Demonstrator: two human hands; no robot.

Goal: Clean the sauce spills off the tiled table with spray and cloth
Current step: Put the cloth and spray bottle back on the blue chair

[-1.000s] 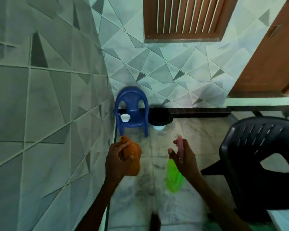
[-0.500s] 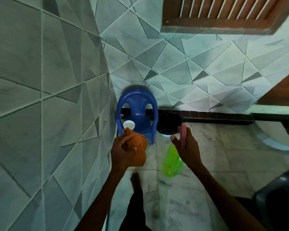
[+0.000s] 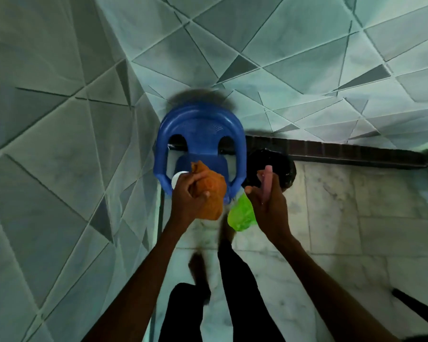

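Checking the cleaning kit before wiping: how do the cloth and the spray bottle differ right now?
The cloth is orange, the spray bottle green with a pink top. The cloth is bunched into a wad, the spray bottle hangs body-down. The left hand grips the cloth, the right hand the spray bottle. Both are held in the air in front of a blue chair.
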